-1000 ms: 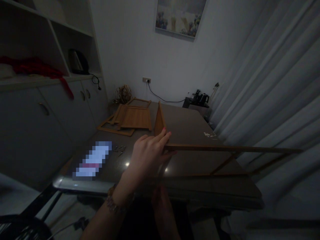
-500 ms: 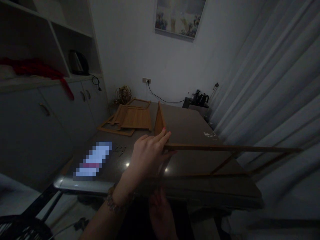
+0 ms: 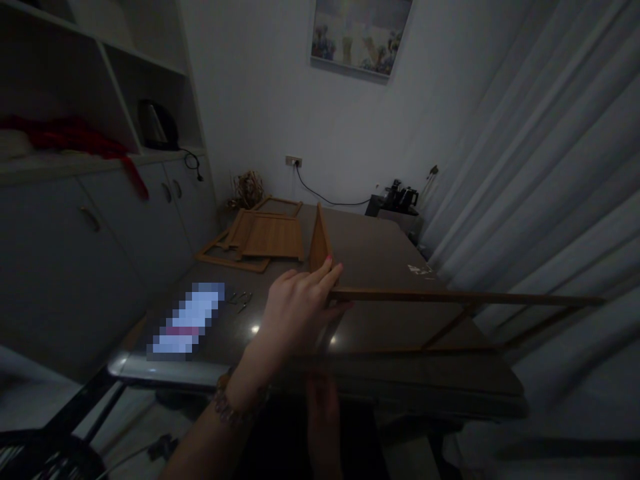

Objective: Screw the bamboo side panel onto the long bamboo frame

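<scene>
My left hand grips the top corner where an upright wooden panel meets a long wooden frame that reaches out to the right above the dark table. Its fingers are closed around the frame's rail. My right hand is low, below the table's near edge in shadow, and its fingers are too dark to read. A few small screws lie on the table just left of my left hand.
A stack of flat wooden panels and frames lies at the table's far left. A blurred-out flat object sits near the front left. Cabinets and shelves with a kettle stand left; curtains hang right.
My right hand has shifted slightly lower under the table edge. My left hand and the wooden frame have stayed in place.
</scene>
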The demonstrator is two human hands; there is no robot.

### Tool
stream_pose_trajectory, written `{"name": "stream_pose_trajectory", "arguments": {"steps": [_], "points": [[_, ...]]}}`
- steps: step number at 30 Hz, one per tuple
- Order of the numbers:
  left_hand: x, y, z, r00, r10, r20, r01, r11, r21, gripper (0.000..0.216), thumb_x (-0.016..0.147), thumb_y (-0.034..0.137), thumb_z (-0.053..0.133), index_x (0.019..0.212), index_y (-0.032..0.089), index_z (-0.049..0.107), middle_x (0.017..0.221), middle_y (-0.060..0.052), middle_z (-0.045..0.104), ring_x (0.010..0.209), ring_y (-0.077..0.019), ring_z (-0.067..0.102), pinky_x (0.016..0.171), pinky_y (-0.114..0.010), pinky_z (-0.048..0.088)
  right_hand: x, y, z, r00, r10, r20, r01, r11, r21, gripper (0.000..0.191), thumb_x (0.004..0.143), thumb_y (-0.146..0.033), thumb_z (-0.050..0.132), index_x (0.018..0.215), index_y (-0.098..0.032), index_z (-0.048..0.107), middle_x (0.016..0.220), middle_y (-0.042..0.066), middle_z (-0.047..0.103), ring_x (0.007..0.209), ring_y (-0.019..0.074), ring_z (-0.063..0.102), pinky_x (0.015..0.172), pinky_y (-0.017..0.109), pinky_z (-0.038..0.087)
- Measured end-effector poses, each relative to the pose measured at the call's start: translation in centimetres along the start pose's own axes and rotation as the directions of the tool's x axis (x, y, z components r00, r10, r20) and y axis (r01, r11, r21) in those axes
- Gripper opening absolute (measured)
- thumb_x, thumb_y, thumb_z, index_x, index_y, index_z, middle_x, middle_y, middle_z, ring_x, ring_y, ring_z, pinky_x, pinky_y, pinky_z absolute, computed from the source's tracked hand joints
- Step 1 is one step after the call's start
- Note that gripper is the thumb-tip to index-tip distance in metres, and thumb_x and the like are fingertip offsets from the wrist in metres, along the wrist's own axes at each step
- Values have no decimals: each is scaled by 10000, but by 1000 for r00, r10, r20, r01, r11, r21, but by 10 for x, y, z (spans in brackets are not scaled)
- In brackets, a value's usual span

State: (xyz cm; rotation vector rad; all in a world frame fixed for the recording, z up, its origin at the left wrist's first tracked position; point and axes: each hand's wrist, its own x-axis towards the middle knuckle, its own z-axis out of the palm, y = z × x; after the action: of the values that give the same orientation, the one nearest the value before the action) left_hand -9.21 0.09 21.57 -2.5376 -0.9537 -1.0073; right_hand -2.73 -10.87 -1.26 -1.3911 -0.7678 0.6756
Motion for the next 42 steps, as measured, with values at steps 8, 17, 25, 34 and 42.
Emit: {"name": "stream_pose_trajectory", "arguments": {"steps": [8, 17, 25, 34, 42], "points": [[0, 1, -2, 1000, -2, 5, 2, 1000, 2, 520, 787, 477, 617, 1223, 200, 562, 1236, -58, 620, 786, -209, 684, 631, -368, 502, 16, 12, -33, 836, -490, 247, 540, 656, -527, 232, 938, -360, 462, 1043, -236, 628, 924, 50, 718, 844, 212, 676, 745, 334, 544], [0, -1, -1, 1000, -3, 7, 3, 1000, 12, 520, 793, 486, 602, 1228, 204, 561, 1241, -64, 618, 808, -224, 682, 633, -376, 492, 13, 5, -33, 852, -473, 225, 513, 666, -541, 247, 946, -351, 453, 1044, -218, 637, 928, 59, 721, 833, 193, 690, 733, 300, 554], [-1, 0, -1, 1000, -7, 0, 7, 1000, 2, 517, 800, 478, 596, 1242, 212, 555, 1232, -78, 624, 818, -228, 682, 654, -374, 490, 11, 2, -32, 842, -483, 243, 535, 685, -494, 221, 937, -298, 480, 1057, -232, 653, 931, 42, 721, 831, 174, 683, 734, 281, 546], [1, 0, -3, 1000, -16, 15, 16, 1000, -12, 518, 792, 459, 615, 1244, 215, 551, 1238, -65, 617, 828, -227, 683, 648, -386, 501, 12, 5, -38, 841, -486, 237, 528, 641, -558, 273, 915, -305, 519, 1163, -218, 595, 1011, 58, 708, 893, 195, 665, 768, 320, 528], [0, 0, -2, 1000, -3, 27, 2, 1000, 10, 529, 808, 487, 583, 1256, 210, 537, 1257, -59, 603, 839, -228, 681, 657, -383, 493, 12, 3, -37, 772, -553, 314, 589, 436, -681, 322, 935, -257, 479, 1238, -218, 584, 873, 53, 726, 737, 200, 650, 731, 345, 435]]}}
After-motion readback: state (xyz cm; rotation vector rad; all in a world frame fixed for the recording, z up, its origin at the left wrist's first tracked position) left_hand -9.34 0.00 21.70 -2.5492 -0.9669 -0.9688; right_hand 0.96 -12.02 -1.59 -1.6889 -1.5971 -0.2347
